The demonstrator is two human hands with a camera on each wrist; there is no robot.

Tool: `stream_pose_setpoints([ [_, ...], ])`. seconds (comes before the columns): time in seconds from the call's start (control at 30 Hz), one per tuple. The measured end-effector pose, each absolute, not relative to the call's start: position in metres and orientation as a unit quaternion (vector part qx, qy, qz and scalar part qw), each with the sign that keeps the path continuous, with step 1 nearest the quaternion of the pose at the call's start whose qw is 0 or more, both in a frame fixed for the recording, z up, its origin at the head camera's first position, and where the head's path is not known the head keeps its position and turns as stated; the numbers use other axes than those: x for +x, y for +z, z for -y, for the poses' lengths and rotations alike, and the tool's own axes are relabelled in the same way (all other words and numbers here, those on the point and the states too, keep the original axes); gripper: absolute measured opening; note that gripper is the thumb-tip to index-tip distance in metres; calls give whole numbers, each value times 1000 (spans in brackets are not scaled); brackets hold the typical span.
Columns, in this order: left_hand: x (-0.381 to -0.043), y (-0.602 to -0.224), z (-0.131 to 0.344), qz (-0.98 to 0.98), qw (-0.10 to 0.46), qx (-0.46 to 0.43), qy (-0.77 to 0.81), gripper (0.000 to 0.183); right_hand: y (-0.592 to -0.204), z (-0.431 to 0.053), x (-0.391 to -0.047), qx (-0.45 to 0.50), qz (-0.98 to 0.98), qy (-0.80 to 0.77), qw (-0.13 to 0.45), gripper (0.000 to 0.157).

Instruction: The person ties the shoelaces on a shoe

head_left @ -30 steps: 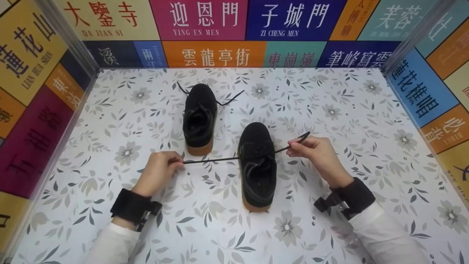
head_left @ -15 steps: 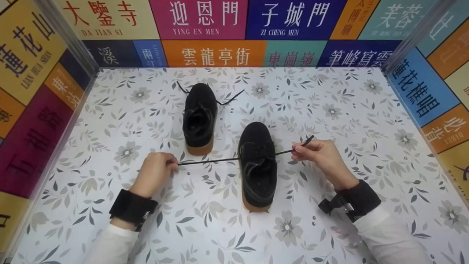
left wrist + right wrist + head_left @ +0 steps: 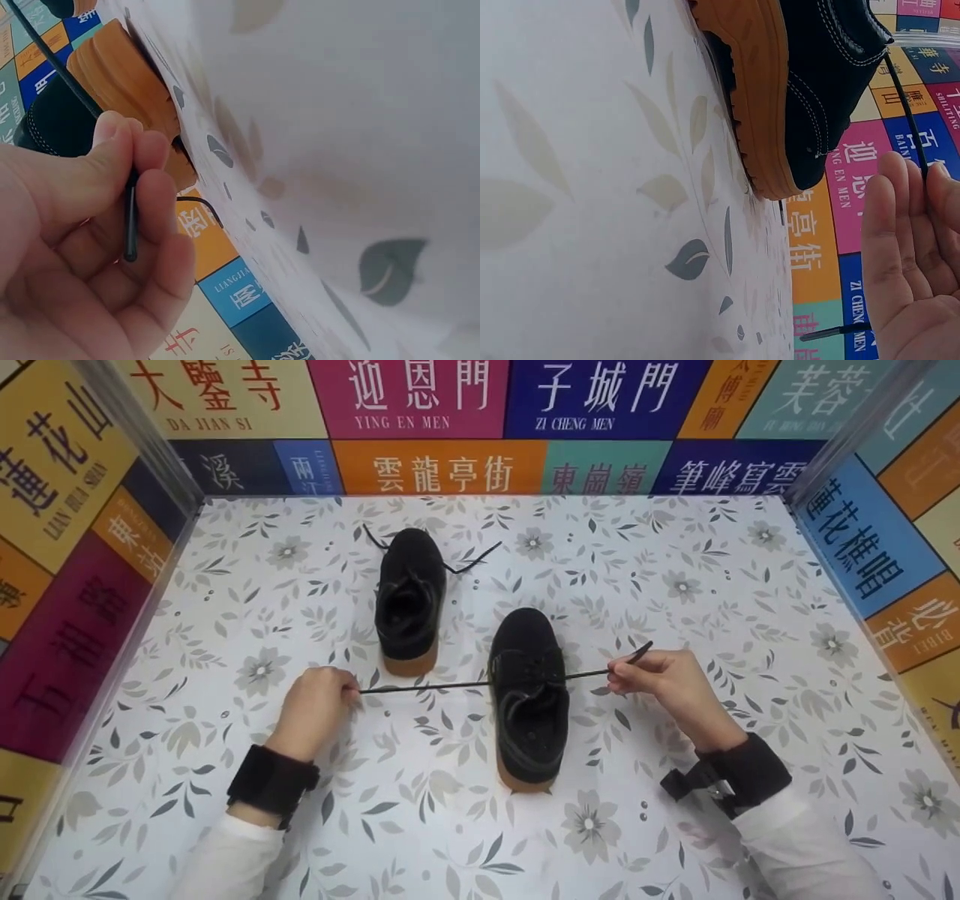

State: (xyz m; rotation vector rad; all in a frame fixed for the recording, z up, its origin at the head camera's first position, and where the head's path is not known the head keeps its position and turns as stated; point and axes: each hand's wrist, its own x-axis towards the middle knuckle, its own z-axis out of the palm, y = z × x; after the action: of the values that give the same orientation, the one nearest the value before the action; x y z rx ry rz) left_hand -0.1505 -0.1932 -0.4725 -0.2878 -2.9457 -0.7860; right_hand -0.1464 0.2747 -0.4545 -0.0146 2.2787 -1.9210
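A black shoe [image 3: 529, 652] with a tan sole stands upright near the middle, its toe pointing away. On its left, my left hand [image 3: 319, 705] pinches one end of the black shoelace [image 3: 424, 688], which runs straight out from the shoe. In the left wrist view the lace tip [image 3: 130, 240] hangs below the thumb and forefinger. Out to the right, my right hand [image 3: 667, 682] pinches the other lace end between thumb and fingers, and its tip [image 3: 641, 651] sticks up past them. The right wrist view shows this lace [image 3: 907, 109] stretched from the shoe's eyelets to the fingers.
A second black shoe [image 3: 411, 585] stands behind and to the left, its lace ends [image 3: 480, 559] lying loose on both sides. The table [image 3: 420, 840] has a leaf-and-flower cover. Coloured panels [image 3: 439, 469] with large lettering border it at the back and sides.
My right hand has moved a little to the right and down, drawing out more lace on that side. The left hand has shifted slightly left. The shoes stay in place.
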Motion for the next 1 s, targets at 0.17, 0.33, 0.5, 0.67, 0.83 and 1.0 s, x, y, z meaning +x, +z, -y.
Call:
stream_pose_setpoints([
  [0.17, -150, -474, 191, 962, 33, -102, -252, 9, -458, -274, -146, -3, -762, -642, 84, 15],
  [0.33, -149, -473, 187, 962, 21, -106, -252, 7, -459, -269, -147, 0, -742, -664, 93, 13],
  [0.5, -147, -473, 179, 963, 23, -121, -239, 5, -460, -261, -148, 9, -726, -680, 98, 11],
  [0.67, -144, -474, 172, 962, 41, -147, -225, 7, -459, -254, -149, 17, -714, -692, 100, 9],
  [0.83, -142, -475, 165, 963, 31, -158, -218, 11, -456, -252, -149, 18, -719, -688, 93, 12],
  [1.0, -141, -477, 161, 964, 5, -146, -222, 10, -452, -251, -147, 19, -728, -680, 91, 13],
])
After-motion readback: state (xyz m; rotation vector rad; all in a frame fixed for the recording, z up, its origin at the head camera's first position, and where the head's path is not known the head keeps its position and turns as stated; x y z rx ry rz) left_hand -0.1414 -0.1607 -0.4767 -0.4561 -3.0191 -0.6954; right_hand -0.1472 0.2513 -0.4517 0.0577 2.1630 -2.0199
